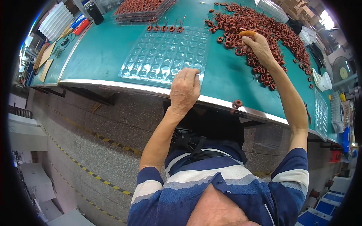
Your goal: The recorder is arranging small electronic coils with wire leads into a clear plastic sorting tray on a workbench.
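Wire-wound red-brown ring coils lie in a large loose pile [271, 34] on the right of the green table. My right hand [258, 47] is over the pile's near left side, fingers curled together and one finger covered in orange; whatever is at its fingertips is too small to make out. A clear plastic tray [160, 56] with round pockets lies left of the pile. Several coils [164, 28] stand along its far row, their wire leads pointing up. My left hand [184, 90] is closed at the tray's near right corner; what its fingers hold is hidden.
A single coil [236, 104] sits at the table's front edge. Stacked trays full of coils [141, 11] stand at the back. At far left are white stacked trays [55, 22] and a red box [80, 27]. Another clear tray [321, 113] lies at the right end.
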Available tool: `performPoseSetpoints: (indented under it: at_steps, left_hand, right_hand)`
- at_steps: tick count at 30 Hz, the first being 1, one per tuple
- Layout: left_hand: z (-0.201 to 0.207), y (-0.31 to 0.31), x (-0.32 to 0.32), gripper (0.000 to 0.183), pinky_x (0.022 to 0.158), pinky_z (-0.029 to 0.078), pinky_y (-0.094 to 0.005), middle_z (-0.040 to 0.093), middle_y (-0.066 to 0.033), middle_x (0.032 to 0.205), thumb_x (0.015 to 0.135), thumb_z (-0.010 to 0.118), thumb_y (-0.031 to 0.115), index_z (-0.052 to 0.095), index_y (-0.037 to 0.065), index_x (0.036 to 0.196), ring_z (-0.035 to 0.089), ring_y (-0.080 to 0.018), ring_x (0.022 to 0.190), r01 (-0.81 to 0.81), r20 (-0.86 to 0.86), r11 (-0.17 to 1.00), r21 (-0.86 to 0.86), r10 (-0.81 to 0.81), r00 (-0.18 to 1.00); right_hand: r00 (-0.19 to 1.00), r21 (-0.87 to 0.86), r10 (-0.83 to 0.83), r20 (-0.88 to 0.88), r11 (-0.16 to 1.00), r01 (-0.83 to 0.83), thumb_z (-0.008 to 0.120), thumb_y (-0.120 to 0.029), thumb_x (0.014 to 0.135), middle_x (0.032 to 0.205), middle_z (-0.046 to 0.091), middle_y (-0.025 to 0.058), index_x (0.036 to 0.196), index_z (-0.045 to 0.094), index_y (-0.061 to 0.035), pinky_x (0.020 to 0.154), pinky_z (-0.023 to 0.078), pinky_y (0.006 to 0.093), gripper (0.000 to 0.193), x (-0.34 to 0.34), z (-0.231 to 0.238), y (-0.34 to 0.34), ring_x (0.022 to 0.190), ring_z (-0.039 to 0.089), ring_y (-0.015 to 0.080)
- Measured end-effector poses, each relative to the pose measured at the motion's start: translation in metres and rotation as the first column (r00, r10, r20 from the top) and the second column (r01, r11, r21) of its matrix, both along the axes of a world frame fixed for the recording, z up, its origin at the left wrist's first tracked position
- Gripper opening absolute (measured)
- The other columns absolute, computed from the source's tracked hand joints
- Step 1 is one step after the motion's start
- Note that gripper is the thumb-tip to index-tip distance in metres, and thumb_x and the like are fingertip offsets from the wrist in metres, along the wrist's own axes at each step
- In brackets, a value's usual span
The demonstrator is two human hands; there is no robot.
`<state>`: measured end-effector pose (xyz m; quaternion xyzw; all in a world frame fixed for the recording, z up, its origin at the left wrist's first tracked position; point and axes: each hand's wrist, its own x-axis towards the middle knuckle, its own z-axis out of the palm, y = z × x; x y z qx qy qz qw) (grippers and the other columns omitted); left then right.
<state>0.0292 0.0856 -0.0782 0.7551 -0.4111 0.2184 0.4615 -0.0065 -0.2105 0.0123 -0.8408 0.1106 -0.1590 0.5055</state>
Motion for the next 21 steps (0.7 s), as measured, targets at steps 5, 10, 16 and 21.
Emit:
performPoseSetpoints:
  at_steps: [5,10,16,21]
  left_hand:
    - [0.008,-0.006,-0.023,0.018,0.079,0.043,-0.0381,0.060,-0.0103,0.094,0.083,0.064,0.007,0.059,0.004,0.100,0.058,-0.0289,0.088,0.069,0.073,0.997,-0.022,-0.068,0.995]
    - [0.010,-0.002,-0.053,0.021,0.073,0.049,-0.0359,0.062,-0.0114,0.100,0.079,0.070,0.001,0.063,0.004,0.098,0.059,-0.0288,0.093,0.207,0.024,0.977,-0.052,-0.206,0.978]
    - [0.004,0.032,-0.057,0.014,0.068,0.051,-0.0342,0.062,-0.0127,0.087,0.080,0.067,-0.003,0.063,0.001,0.092,0.062,-0.0282,0.077,0.274,-0.014,0.956,-0.109,-0.277,0.961]
    - [-0.022,0.063,-0.061,0.008,0.071,0.051,-0.0309,0.064,-0.0113,0.088,0.086,0.063,-0.001,0.062,0.001,0.093,0.064,-0.0237,0.079,0.223,-0.205,0.973,0.051,-0.208,0.956]
  right_hand:
    - [0.993,-0.049,-0.030,0.112,0.998,0.036,0.053,-0.013,0.095,0.077,0.063,0.0029,0.110,0.063,0.0037,0.058,0.049,0.0208,0.025,-0.016,-0.007,0.011,0.066,0.061,0.0075]
    - [0.949,-0.695,-0.051,0.311,0.669,0.263,0.060,-0.018,0.093,0.082,0.065,0.0105,0.111,0.064,-0.0026,0.064,0.050,0.0276,0.024,-0.024,-0.036,0.001,0.069,0.062,0.0183]
    - [0.878,-0.726,0.199,0.436,0.654,0.212,0.064,-0.011,0.089,0.082,0.065,0.0114,0.110,0.065,-0.0032,0.064,0.052,0.0306,0.023,-0.101,-0.028,0.050,0.073,0.065,0.0198]
    - [0.684,-0.723,0.714,0.151,0.551,-0.417,0.066,-0.003,0.066,0.081,0.060,0.0096,0.096,0.064,0.0031,0.051,0.048,0.0330,0.030,-0.174,-0.104,0.133,0.062,0.058,0.0214]
